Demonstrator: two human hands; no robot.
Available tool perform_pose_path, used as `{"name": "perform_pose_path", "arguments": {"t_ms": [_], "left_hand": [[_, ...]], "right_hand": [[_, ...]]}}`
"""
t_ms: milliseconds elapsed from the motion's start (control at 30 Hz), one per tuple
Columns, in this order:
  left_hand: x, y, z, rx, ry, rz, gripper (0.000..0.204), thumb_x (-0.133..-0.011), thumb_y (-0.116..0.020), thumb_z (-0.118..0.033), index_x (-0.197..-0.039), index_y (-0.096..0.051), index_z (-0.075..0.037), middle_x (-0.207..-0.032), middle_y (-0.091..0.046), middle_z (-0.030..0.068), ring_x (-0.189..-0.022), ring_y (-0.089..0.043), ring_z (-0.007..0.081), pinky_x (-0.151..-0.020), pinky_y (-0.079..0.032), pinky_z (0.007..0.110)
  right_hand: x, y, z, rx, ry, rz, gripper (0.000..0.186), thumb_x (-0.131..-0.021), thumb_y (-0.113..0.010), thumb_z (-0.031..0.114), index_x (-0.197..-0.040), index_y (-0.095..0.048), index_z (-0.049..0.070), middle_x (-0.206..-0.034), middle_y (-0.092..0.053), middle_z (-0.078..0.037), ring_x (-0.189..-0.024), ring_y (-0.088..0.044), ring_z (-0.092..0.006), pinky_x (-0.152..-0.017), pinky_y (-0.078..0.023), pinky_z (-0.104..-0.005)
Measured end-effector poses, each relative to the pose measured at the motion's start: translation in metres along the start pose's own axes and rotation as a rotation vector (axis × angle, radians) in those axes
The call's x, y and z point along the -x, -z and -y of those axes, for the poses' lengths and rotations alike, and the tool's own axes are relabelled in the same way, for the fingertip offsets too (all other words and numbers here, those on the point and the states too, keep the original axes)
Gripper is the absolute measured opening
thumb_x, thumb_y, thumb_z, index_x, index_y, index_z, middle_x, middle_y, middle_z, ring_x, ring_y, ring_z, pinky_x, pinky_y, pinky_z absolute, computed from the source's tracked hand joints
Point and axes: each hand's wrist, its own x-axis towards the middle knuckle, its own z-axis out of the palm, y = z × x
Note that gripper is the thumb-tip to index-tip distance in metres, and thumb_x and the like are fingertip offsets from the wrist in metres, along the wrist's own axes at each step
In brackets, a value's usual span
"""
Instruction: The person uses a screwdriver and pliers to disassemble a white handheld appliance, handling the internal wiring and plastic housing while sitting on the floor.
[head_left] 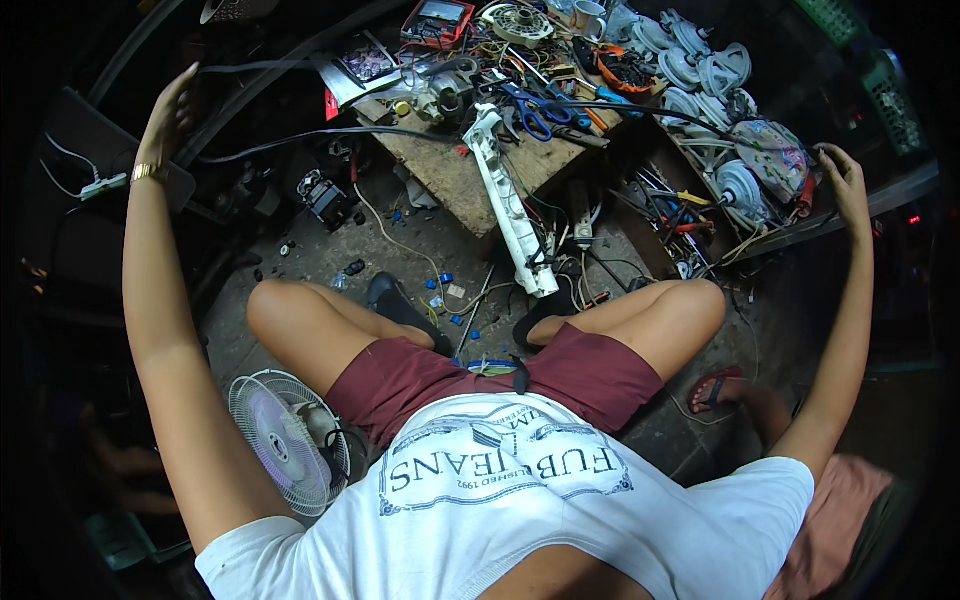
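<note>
My left hand [174, 115] is raised at the far left, fingers mostly stretched upward, with a bracelet at the wrist. A blurred dark strip runs close to its fingertips; contact is unclear. At the far right, the fingers of my right hand [845, 180] pinch a black cord [680, 113], which stretches leftward over the cluttered work table. Another black length [300, 142] ends visibly near my left wrist. Between my feet a long white plastic fan post [512, 215] leans against the wooden table [425, 165], with thin wires beside it.
Blue-handled scissors [535, 112], tools and a red multimeter [437, 22] crowd the table. White plastic parts [722, 70] are piled right, above a bin of tools [680, 215]. A caged fan [285, 440] lies by my left thigh. Small blue pieces litter the floor. Another person's sandalled foot [715, 390] is at right.
</note>
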Motion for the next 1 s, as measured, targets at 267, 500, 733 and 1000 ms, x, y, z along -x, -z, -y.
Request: {"name": "perform_pose_path", "arguments": {"t_ms": [267, 500, 733, 1000], "left_hand": [[0.049, 0.194, 0.128, 0.768, 0.133, -0.465, 0.026, -0.102, -0.038, -0.032, -0.094, -0.049, -0.011, -0.054, -0.024, -0.0030, -0.043, -0.020, 0.0077, -0.038, -0.016, 0.022], [0.090, 0.217, 0.210, 0.967, 0.254, -0.775, 0.031, -0.102, -0.030, -0.029, -0.082, -0.046, -0.012, -0.051, -0.028, -0.0004, -0.040, -0.022, 0.0122, -0.035, -0.019, 0.025], [0.153, 0.257, 0.255, 0.788, 0.226, -0.876, 0.031, -0.101, -0.034, -0.023, -0.071, -0.037, -0.013, -0.050, -0.022, -0.0024, -0.038, -0.018, 0.0104, -0.033, -0.018, 0.023], [0.202, 0.267, 0.293, -0.051, 0.485, -0.958, 0.029, -0.094, -0.044, -0.029, -0.104, -0.051, -0.003, -0.084, -0.046, 0.0074, -0.073, -0.040, 0.0181, -0.063, -0.032, 0.031]], "right_hand": [[0.014, -0.031, -0.094, -0.153, -0.186, -0.132, 0.032, -0.092, -0.062, 0.023, -0.111, -0.063, -0.003, -0.095, -0.064, -0.004, -0.086, -0.057, -0.0092, -0.077, -0.045, -0.0233], [0.023, -0.043, -0.106, -0.087, -0.201, -0.156, 0.029, -0.092, -0.061, 0.025, -0.109, -0.063, 0.001, -0.073, -0.054, 0.003, -0.060, -0.051, -0.0041, -0.050, -0.038, -0.0194], [0.003, -0.036, -0.047, -0.131, -0.167, -0.111, 0.034, -0.092, -0.061, 0.025, -0.111, -0.063, -0.004, -0.099, -0.065, -0.005, -0.093, -0.057, -0.0087, -0.084, -0.044, -0.0230], [-0.018, -0.052, 0.099, -0.219, 0.089, 0.062, 0.030, -0.095, -0.056, 0.020, -0.111, -0.062, -0.004, -0.103, -0.065, -0.006, -0.096, -0.058, -0.0106, -0.087, -0.044, -0.0247]]}}
